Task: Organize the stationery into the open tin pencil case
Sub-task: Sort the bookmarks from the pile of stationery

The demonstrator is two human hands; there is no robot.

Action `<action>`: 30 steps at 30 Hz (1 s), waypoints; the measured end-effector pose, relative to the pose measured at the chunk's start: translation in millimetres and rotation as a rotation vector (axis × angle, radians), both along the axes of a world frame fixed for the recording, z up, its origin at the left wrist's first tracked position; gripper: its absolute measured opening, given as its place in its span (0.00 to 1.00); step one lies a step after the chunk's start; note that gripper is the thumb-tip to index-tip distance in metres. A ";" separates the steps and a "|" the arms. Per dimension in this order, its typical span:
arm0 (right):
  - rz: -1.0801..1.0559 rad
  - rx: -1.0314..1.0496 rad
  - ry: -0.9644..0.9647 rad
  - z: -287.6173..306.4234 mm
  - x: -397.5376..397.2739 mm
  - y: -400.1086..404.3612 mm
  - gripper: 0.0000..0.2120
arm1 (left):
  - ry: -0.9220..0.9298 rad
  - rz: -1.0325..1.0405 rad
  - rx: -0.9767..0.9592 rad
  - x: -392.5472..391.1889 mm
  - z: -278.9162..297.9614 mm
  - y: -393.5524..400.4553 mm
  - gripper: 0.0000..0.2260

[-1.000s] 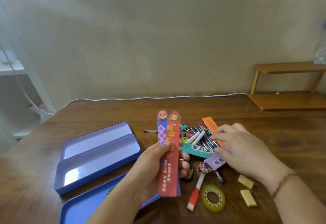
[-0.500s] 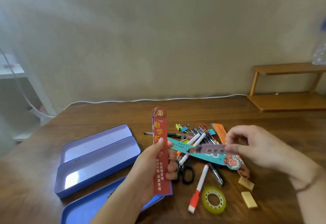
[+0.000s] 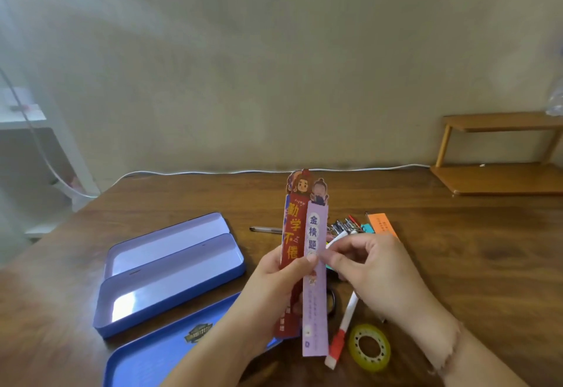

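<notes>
Purple bookmark between both hands

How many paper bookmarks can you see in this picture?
4, maybe more. A red bookmark and a purple bookmark stand upright between the hands, a blue one sits mostly hidden behind the red, and an orange bookmark lies on the table.

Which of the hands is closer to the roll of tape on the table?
Right. The right hand is just above and behind the roll of tape, its wrist passing beside it. The left hand is farther away, left of the bookmarks.
</notes>
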State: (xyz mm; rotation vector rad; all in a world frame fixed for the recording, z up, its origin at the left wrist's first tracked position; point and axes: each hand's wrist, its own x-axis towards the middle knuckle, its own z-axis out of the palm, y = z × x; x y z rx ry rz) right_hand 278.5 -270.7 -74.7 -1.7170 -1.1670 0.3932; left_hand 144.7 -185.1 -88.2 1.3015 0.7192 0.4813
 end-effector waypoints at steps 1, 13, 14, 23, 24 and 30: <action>0.034 -0.040 -0.014 -0.9 0.7 0.0 0.04 | 0.000 0.008 -0.022 0.0 0.2 -0.5 0.05; -0.232 -0.493 -0.529 -14.2 33.7 2.6 0.13 | -0.231 0.062 -0.498 -4.8 -1.9 22.2 0.13; -0.243 -0.453 -0.527 -13.5 36.0 1.9 0.08 | -0.257 0.055 -0.494 -6.0 -2.4 24.2 0.13; -0.041 0.165 -0.425 16.9 63.4 -27.7 0.14 | -0.186 -0.323 -0.431 16.3 5.1 43.1 0.23; 0.061 0.151 -0.479 16.0 59.7 -26.4 0.14 | -0.182 -0.383 -0.401 15.4 1.2 38.5 0.26; 0.167 0.110 -0.810 -3.1 28.5 -7.0 0.17 | 0.199 -0.540 -0.129 -4.1 -20.2 14.8 0.13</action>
